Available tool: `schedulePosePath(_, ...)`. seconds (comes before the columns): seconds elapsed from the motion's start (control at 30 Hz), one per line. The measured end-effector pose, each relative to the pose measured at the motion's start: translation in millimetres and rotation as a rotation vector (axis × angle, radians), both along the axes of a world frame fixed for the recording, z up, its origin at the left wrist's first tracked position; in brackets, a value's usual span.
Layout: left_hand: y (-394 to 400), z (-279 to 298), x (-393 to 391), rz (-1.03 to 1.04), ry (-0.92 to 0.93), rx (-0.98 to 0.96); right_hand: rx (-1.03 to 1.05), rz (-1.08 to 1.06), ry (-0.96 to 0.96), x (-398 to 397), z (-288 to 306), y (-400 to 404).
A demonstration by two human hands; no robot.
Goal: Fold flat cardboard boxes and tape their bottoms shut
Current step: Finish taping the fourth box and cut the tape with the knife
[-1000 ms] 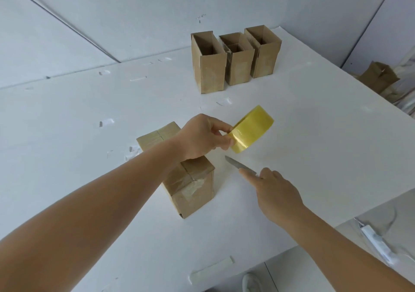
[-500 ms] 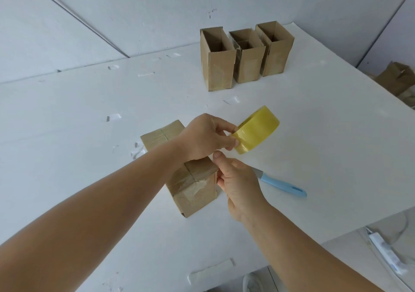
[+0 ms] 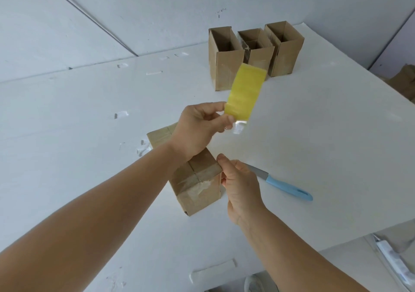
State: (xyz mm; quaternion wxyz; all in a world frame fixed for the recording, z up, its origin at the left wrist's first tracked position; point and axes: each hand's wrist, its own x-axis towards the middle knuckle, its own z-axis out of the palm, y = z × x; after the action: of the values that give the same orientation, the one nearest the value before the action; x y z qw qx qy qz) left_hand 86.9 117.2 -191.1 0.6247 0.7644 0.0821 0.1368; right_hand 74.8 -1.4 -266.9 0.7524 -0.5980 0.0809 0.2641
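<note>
A single wide-angle view comes from the person's head, looking forward and steeply down across the white table top [image 3: 314,123], close enough that both bare forearms fill the lower part of the picture. It faces the far corner where three open brown cardboard boxes [image 3: 256,53] stand against the white wall; straight edges appear to bow, probably from the lens. No second view shares the scene.

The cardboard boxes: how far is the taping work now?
Done: three open boxes stand at the table's far side. In hand: the left hand holds the yellow tape roll; the right hand touches the taped box. Left: standing this box upright; the knife lies aside.
</note>
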Motion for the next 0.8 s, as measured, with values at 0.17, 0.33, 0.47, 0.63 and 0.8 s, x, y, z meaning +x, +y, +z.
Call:
schedulePosePath(0.17, 18, 0, -29, 0.122, -0.066, -0.028, -0.088, 0.040, -0.076, 2, -3, 1)
schedulePosePath(0.33, 14, -11, -47, 0.204, -0.041, -0.008, -0.168, 0.114, -0.006, -2, -7, 4)
schedulePosePath(0.47, 14, -11, -47, 0.246, -0.040, -0.026, -0.380, 0.193, -0.015, -4, -21, -5)
schedulePosePath(0.63, 14, -11, -47, 0.218, -0.046, -0.024, -0.068, 0.166, -0.148, 5, -9, 2)
schedulePosePath(0.8, 14, -12, -46, 0.217, -0.030, -0.028, -0.146, 0.326, 0.021, 3, -20, -3)
